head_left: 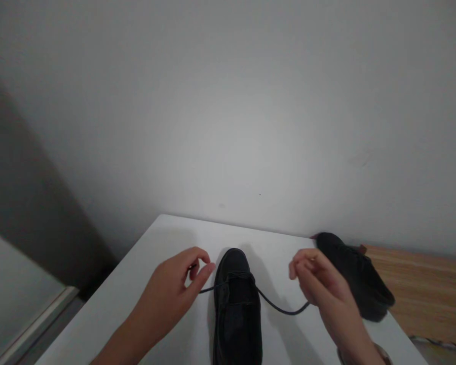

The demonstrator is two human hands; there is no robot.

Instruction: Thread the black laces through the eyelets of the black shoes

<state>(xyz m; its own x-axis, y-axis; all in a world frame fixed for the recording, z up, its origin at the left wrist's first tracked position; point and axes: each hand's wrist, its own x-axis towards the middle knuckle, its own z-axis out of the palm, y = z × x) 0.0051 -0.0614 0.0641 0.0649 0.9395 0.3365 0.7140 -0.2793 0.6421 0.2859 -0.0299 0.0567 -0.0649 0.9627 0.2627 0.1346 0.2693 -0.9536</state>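
Observation:
A black shoe point(237, 314) stands on the white tabletop, toe pointing away from me. A thin dark shoelace point(281, 309) comes out of both its sides near the front of the opening. To the left of the shoe, my left hand point(178, 284) has curled fingers, and the lace's left end runs behind the thumb into them. My right hand point(323, 281) is on the other side, fingers closed together; the lace sags in a curve and passes behind this hand. The exact spot where the fingers grip the lace is hidden in both hands.
Another black shoe point(357, 274) lies at the table's right edge, beyond my right hand. The white table point(178, 233) meets a pale wall point(235, 126) at the back. A wood-grain surface point(421, 289) is at the right, and a light panel point(15, 299) at the left.

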